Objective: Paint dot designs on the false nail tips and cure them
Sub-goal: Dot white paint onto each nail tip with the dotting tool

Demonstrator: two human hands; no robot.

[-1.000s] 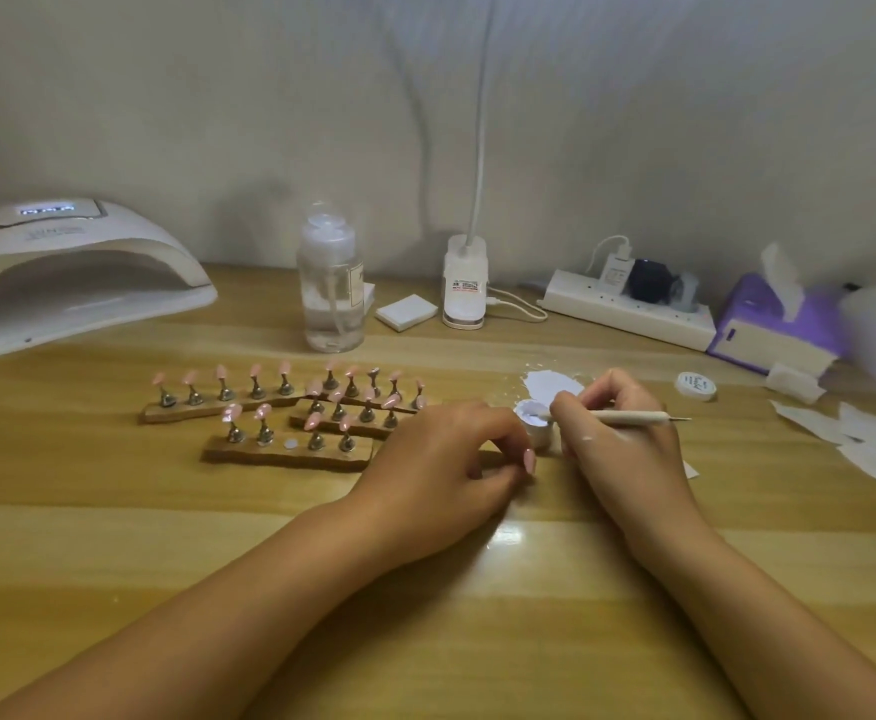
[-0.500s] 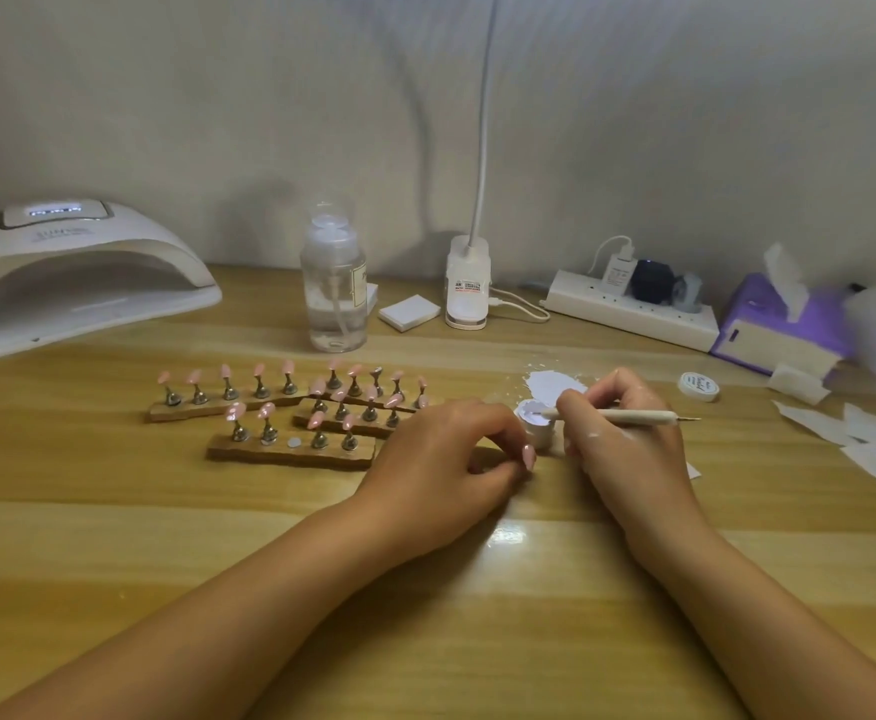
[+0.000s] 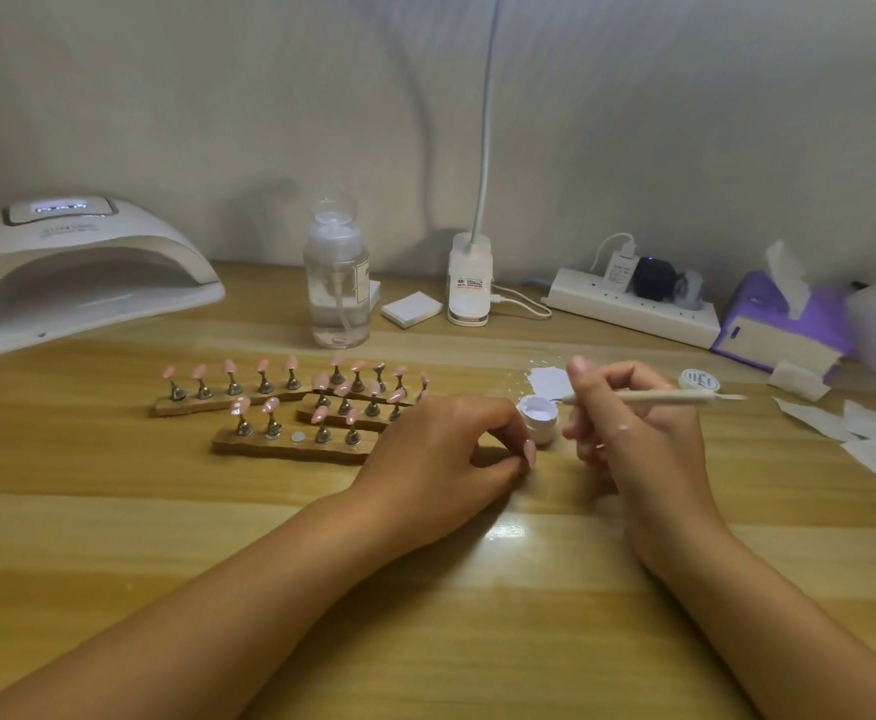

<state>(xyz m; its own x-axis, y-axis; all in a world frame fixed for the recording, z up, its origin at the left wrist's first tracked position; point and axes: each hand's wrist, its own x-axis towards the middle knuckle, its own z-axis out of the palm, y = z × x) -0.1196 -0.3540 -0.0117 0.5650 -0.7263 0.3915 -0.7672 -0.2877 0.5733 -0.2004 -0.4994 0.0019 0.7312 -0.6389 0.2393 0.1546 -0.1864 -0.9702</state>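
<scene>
The right grip point(image 3: 633, 428) is pinching a dotting tool point(image 3: 654, 398), its tip by the rim of an open white gel pot point(image 3: 536, 415). The left grip point(image 3: 441, 449) is curling beside the pot, with any contents hidden. Pink nail tips point(image 3: 290, 363) are standing on wooden holders point(image 3: 280, 445) further left on the surface point(image 3: 114, 511), near the curing lamp point(image 3: 82, 267).

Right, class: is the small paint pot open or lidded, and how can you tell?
Open: the paint pot has no lid; white paint shows inside.
</scene>
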